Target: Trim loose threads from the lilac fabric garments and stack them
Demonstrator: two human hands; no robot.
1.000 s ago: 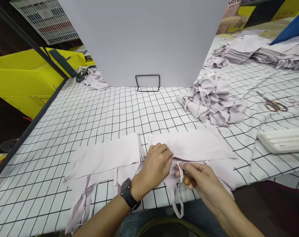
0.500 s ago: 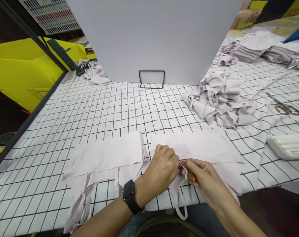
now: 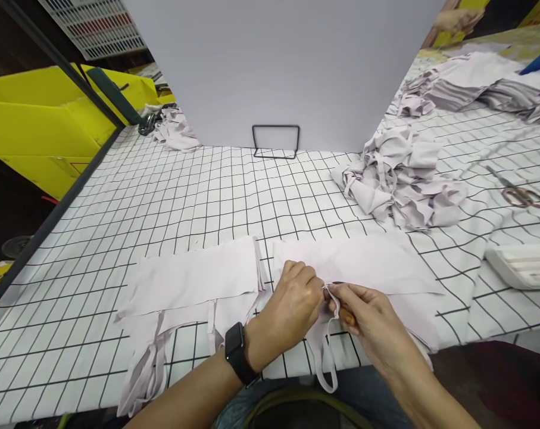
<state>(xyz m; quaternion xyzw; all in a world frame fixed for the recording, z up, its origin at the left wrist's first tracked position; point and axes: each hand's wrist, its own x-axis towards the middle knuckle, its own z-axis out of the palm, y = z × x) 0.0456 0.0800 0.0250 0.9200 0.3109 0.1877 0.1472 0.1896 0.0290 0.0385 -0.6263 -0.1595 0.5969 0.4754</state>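
Note:
A pale lilac garment piece lies flat near the table's front edge. My left hand, with a black watch on its wrist, pinches the lower edge of that piece. My right hand is closed beside it, pinching the end of a thin lilac strap that loops down over the table edge. An orange-brown handle shows inside the right fist. The fingertips of both hands meet at one spot. To the left lies a stack of similar lilac pieces with straps hanging off the edge.
The table has a white cloth with a black grid. A crumpled pile of lilac pieces sits back right, scissors and a white tray at the right. A grey board stands behind. Yellow bins are at left.
My right hand has brought the strap end up and left until it meets the left fingertips at the garment's edge. The view shifted slightly.

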